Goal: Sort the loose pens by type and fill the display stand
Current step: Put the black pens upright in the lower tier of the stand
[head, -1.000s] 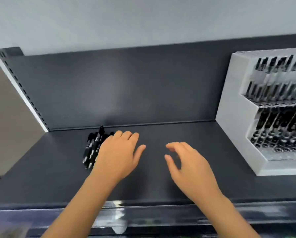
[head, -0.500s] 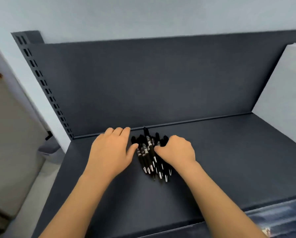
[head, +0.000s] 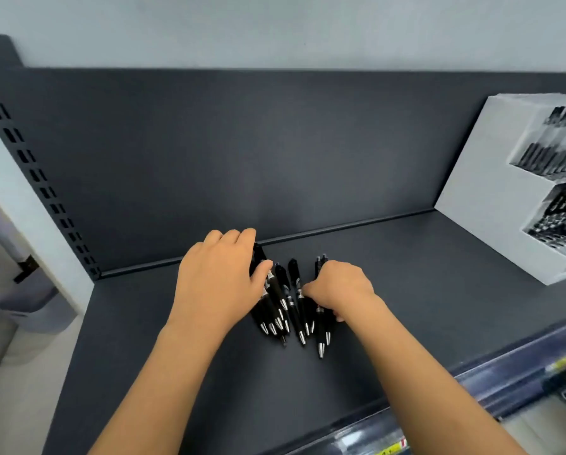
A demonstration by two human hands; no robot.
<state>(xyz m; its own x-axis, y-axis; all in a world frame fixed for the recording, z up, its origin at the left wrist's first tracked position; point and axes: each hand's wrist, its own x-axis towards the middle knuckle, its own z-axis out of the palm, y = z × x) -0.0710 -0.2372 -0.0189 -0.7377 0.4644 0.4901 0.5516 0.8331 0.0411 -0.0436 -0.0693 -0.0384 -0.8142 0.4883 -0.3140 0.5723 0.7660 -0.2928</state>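
Dark grey metal shelf (head: 406,290) holds fanned black silver-tipped click pens (head: 295,298). Left hand (head: 216,284) lies flat on some, fingers straight, likely pinning one group; right hand (head: 339,287) curls round several, probably splitting off a type. White tiered display stand (head: 482,205) sits well right of those fingers.
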